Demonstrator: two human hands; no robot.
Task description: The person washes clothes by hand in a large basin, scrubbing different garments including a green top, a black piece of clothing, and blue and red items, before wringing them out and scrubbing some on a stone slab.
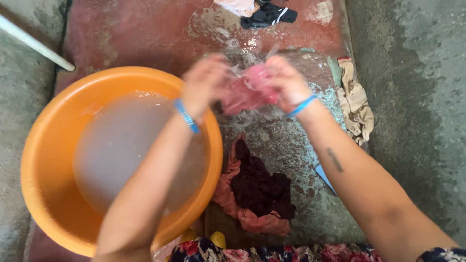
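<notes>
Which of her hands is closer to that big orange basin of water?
The left hand: it sits over the orange basin's far rim, gripping the wet pink cloth. The right hand grips the same cloth farther off, above the stone slab.

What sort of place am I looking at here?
Probably an outdoor or courtyard hand-washing spot for laundry. Both hands, left hand and right hand, grip a wet pink cloth over a rough stone slab, beside an orange basin of cloudy water, with a pile of wet clothes below.

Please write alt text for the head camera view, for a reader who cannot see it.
Both hands, left hand and right hand, grip a wet pink cloth beside an orange basin of cloudy water. More dark and pink clothes lie on the stone slab.
</notes>
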